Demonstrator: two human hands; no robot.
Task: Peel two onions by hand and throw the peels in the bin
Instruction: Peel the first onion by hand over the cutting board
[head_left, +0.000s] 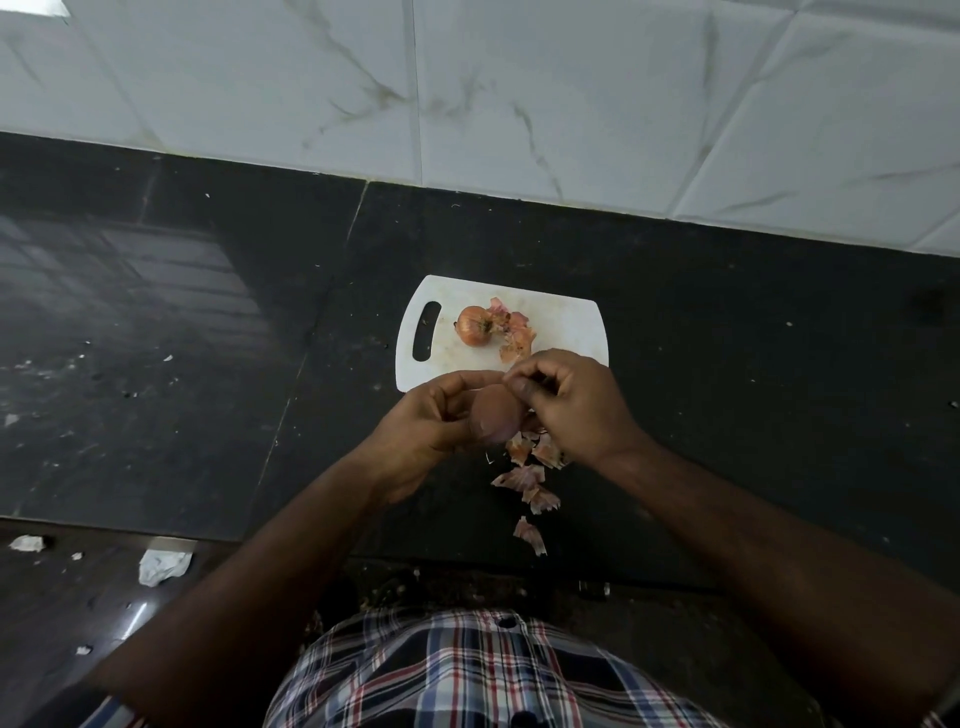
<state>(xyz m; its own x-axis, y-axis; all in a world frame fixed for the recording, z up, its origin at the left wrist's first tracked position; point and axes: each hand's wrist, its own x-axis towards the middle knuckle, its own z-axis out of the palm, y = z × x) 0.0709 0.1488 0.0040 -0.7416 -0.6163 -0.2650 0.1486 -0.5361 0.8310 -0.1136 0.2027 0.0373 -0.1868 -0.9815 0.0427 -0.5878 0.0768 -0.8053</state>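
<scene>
Head view: a dark table (727, 364) is seen below a pale tiled wall (519, 93), and a white cutting board (566, 322) is laid on it. An onion (496, 420) is gripped above the board's near edge by the curled fingers of the left hand (431, 421), while its skin is pinched by the right hand (571, 400). A second onion (472, 325) is rested on the board beside loose peels (514, 332); more peels (530, 483) are scattered on the table below the hands
</scene>
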